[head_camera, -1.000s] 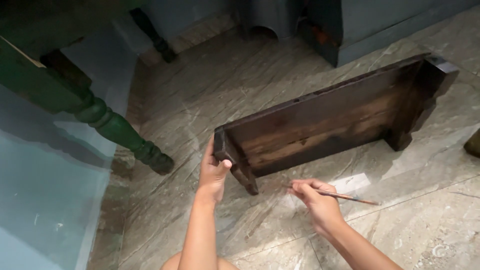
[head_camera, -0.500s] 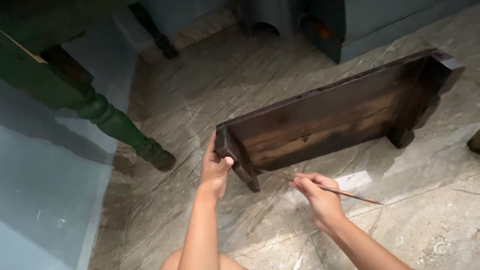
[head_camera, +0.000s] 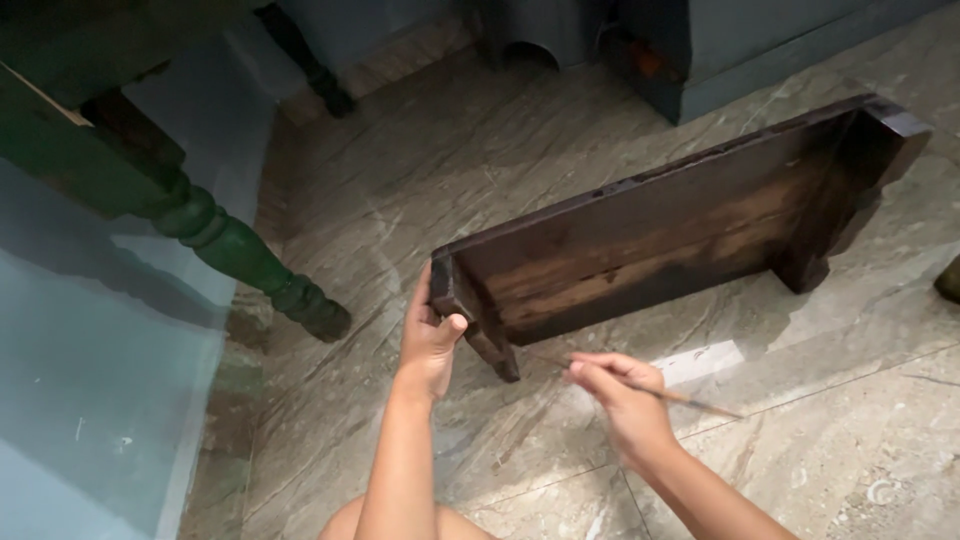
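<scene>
A marble floor (head_camera: 420, 180) of grey-green veined tiles fills most of the view, with a tile seam running across its lower right part. Along the left lies a pale blue sheet (head_camera: 90, 400), and over it reaches a dark green table (head_camera: 60, 110) whose turned leg (head_camera: 250, 270) comes down to the floor at the sheet's edge. A second, darker leg (head_camera: 310, 70) stands further back. At the top sits grey-blue furniture (head_camera: 720, 50), close behind the far end of the bench.

The dark brown wooden bench (head_camera: 650, 240) lies tipped on its side in the middle, its underside facing the person, one end support at the near left and the other at the far right. Open floor lies between the bench and the green leg, and a wide stretch of bare tile runs in front of the bench to the lower right.

The left hand (head_camera: 428, 335) reaches straight forward on an extended arm and grips the near end support, thumb on the inner face and fingers wrapped round the outer edge. The right hand (head_camera: 620, 395) comes in from the lower right with a bent wrist, fingers pinched round a thin paintbrush (head_camera: 690, 400); the brush's front end points at the bench's near lower edge, its handle trailing right above the floor
</scene>
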